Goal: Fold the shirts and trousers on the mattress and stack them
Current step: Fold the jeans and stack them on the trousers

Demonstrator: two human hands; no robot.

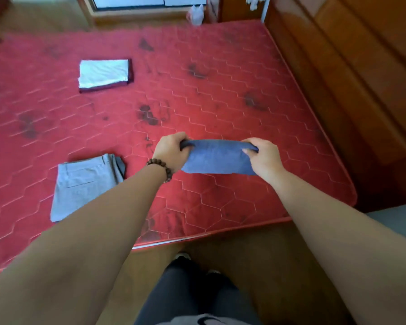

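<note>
Left hand [171,148] and right hand [263,156]: each grip is curled tight on one upper corner of the folded blue garment [217,158], held above the near part of the red mattress [220,90]. Folded grey trousers [85,184] lie at left; a white-topped stack [103,73] lies farther back.

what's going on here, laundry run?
A person stands at the foot of a red mattress, holding a folded blue garment above it, left hand and right hand each gripping an end. Folded grey trousers lie near left; a white-topped folded pile sits farther back.
</note>
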